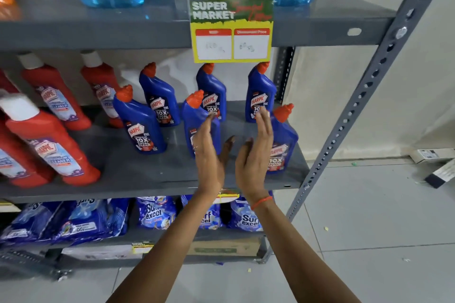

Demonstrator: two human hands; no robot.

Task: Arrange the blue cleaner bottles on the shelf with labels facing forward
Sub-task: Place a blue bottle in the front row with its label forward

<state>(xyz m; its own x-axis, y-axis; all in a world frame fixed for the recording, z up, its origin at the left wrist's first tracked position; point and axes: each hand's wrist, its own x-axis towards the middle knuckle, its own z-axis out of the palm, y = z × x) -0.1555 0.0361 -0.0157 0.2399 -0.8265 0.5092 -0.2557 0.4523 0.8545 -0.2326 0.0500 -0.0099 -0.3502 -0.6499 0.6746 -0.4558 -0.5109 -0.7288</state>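
A: Looking over the grey shelf [147, 174] first: six blue cleaner bottles [140, 120] stand in two staggered rows, most labels forward.

B: Hands?

A: My left hand [209, 152] and right hand [256, 152] are spread flat, gripping nothing, between the two front bottles.

B: Advice?

A: I'd turn the front middle bottle [197, 125] by its body; its label seems angled.
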